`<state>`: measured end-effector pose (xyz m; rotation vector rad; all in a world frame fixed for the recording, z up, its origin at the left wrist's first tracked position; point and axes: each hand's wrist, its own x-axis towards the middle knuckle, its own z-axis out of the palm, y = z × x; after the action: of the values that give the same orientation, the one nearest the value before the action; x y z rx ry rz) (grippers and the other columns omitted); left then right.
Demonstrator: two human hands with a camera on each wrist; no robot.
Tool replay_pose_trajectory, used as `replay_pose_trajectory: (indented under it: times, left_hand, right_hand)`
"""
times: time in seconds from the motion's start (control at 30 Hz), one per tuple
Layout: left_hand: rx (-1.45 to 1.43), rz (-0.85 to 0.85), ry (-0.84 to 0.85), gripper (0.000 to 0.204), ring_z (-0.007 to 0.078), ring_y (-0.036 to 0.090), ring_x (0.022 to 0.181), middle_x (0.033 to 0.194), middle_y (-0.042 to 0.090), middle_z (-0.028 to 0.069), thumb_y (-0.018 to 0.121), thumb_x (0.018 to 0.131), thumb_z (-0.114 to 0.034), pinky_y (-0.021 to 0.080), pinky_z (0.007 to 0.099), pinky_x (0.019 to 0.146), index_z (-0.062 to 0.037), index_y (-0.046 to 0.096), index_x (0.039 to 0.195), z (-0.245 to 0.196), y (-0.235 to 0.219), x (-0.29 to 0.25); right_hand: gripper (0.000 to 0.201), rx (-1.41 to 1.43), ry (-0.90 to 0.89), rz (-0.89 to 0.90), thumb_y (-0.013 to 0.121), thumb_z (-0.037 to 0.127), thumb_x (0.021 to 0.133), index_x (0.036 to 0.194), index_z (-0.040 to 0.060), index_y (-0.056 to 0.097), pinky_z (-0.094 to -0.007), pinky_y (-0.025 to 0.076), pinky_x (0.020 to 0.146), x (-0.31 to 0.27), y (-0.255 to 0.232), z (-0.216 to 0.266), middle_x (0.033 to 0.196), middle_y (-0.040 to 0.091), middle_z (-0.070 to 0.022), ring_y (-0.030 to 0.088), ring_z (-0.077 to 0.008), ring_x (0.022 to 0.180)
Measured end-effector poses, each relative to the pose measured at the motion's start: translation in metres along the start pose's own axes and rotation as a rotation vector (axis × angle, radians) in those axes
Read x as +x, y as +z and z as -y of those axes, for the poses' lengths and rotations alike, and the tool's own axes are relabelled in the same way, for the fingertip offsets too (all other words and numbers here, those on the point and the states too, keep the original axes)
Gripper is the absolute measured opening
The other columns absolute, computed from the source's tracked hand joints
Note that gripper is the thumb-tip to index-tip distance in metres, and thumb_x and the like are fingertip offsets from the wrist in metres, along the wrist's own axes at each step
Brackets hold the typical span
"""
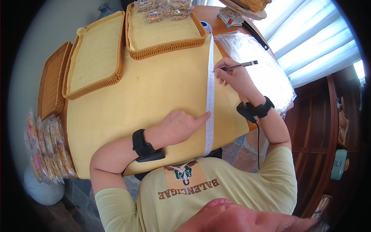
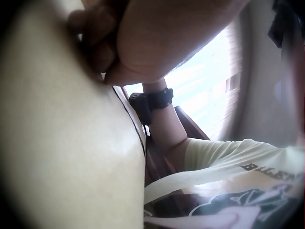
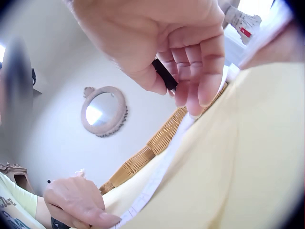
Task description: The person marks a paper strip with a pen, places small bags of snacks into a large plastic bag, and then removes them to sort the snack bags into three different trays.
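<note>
Tape measure (image 1: 210, 92) looks light, limp, best pinched by its edges; left hand (image 1: 177, 127) presses it, forefinger straight; right hand (image 1: 233, 79) pinches pen (image 1: 243, 64).

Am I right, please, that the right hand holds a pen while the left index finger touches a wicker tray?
Not quite: the head view shows the left index finger on the measuring tape. The right hand does hold a pen.

Wooden table (image 1: 206, 14) carries yellow sheet (image 1: 154, 85), baskets (image 1: 96, 87), clear plastic (image 1: 262, 69)
</note>
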<state>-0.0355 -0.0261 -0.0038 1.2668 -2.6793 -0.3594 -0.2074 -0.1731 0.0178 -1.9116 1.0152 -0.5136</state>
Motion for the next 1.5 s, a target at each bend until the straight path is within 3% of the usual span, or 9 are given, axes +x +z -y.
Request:
replay_pose_trajectory:
  times: [0.17,0.33,0.43,0.57,0.73,0.83,1.17,1.23,1.5]
  left_hand:
    - [-0.147,-0.025,-0.037,0.043,0.0239,0.051,0.044,0.051,0.047,0.0121,0.048,0.077,-0.01,0.041,0.0326,0.042,-0.0123,0.042,0.12,0.005,0.0,0.003]
    - [-0.868,-0.204,-0.373,0.026,0.0077,0.037,0.05,0.056,0.034,-0.0012,0.047,0.081,-0.008,0.032,0.0223,0.048,-0.0095,0.045,0.106,0.004,-0.031,0.002]
    - [-1.022,-0.354,-0.307,0.025,0.0044,0.028,0.053,0.06,0.027,-0.0052,0.047,0.08,-0.005,0.027,0.0197,0.049,-0.0096,0.044,0.105,0.011,-0.032,0.002]
    - [-1.007,-0.172,-0.329,0.025,0.0128,0.036,0.046,0.051,0.034,0.0035,0.047,0.08,-0.008,0.032,0.0269,0.048,-0.0112,0.045,0.104,0.018,-0.043,0.0]
    - [-0.576,-0.042,-0.114,0.029,0.0177,0.041,0.047,0.052,0.04,0.0077,0.048,0.08,-0.009,0.034,0.029,0.049,-0.011,0.045,0.109,0.006,-0.035,-0.003]
    - [-0.635,0.059,-0.234,0.031,0.0165,0.04,0.046,0.051,0.039,0.0062,0.049,0.08,-0.01,0.033,0.0291,0.048,-0.0115,0.044,0.11,-0.003,-0.035,-0.002]
    - [-0.763,-0.152,-0.305,0.04,0.0119,0.034,0.044,0.047,0.035,0.0013,0.056,0.075,-0.006,0.03,0.0262,0.046,-0.0123,0.039,0.111,-0.024,-0.032,-0.002]
    - [-0.82,-0.178,-0.299,0.045,0.0038,0.028,0.048,0.051,0.03,-0.0051,0.056,0.075,-0.001,0.025,0.0191,0.047,-0.0098,0.037,0.114,-0.03,-0.035,-0.002]
    - [-1.01,-0.222,-0.196,0.044,0.006,0.031,0.046,0.049,0.032,-0.0035,0.053,0.076,-0.002,0.028,0.0218,0.047,-0.0102,0.034,0.115,-0.019,-0.021,0.0]
  right_hand:
    - [0.009,0.098,-0.046,-0.077,0.053,0.013,0.082,0.086,0.0045,0.053,-0.0182,0.041,0.047,-0.018,-0.015,0.023,0.069,0.055,-0.0001,0.054,-0.0058,0.058]
    - [0.012,0.27,-0.093,-0.027,0.052,0.016,0.084,0.087,0.0035,0.052,-0.0168,0.041,0.048,-0.041,-0.009,0.031,0.069,0.056,-0.0007,0.053,-0.0048,0.058]
    - [0.015,0.316,-0.124,0.001,0.052,0.018,0.085,0.088,0.003,0.052,-0.0167,0.042,0.048,-0.048,-0.009,0.034,0.07,0.057,-0.0013,0.054,-0.0042,0.059]
    - [0.016,0.378,-0.17,-0.025,0.05,0.018,0.086,0.089,0.0023,0.053,-0.0169,0.043,0.048,-0.052,-0.012,0.034,0.07,0.057,-0.0017,0.055,-0.0053,0.06]
    - [0.015,0.402,-0.189,-0.063,0.046,0.015,0.088,0.089,0.0018,0.052,-0.0178,0.043,0.05,-0.067,-0.01,0.034,0.07,0.056,-0.0023,0.055,-0.0077,0.06]
    - [0.015,0.447,-0.209,-0.036,0.05,0.017,0.086,0.089,0.0022,0.054,-0.0169,0.044,0.048,-0.075,-0.008,0.027,0.071,0.058,-0.0024,0.057,-0.007,0.061]
    - [0.014,0.601,-0.166,0.025,0.053,0.014,0.085,0.088,0.0001,0.052,-0.0155,0.043,0.048,-0.101,0.026,0.024,0.071,0.058,-0.0027,0.055,-0.0056,0.059]
    - [0.014,0.61,-0.147,0.057,0.053,0.013,0.084,0.089,-0.0002,0.051,-0.0152,0.043,0.048,-0.107,0.041,0.024,0.072,0.058,-0.0034,0.055,-0.0054,0.059]
    - [0.015,0.772,-0.175,0.069,0.054,0.01,0.083,0.091,-0.0016,0.049,-0.0181,0.045,0.048,-0.108,0.051,0.025,0.074,0.058,-0.0067,0.057,-0.0077,0.059]
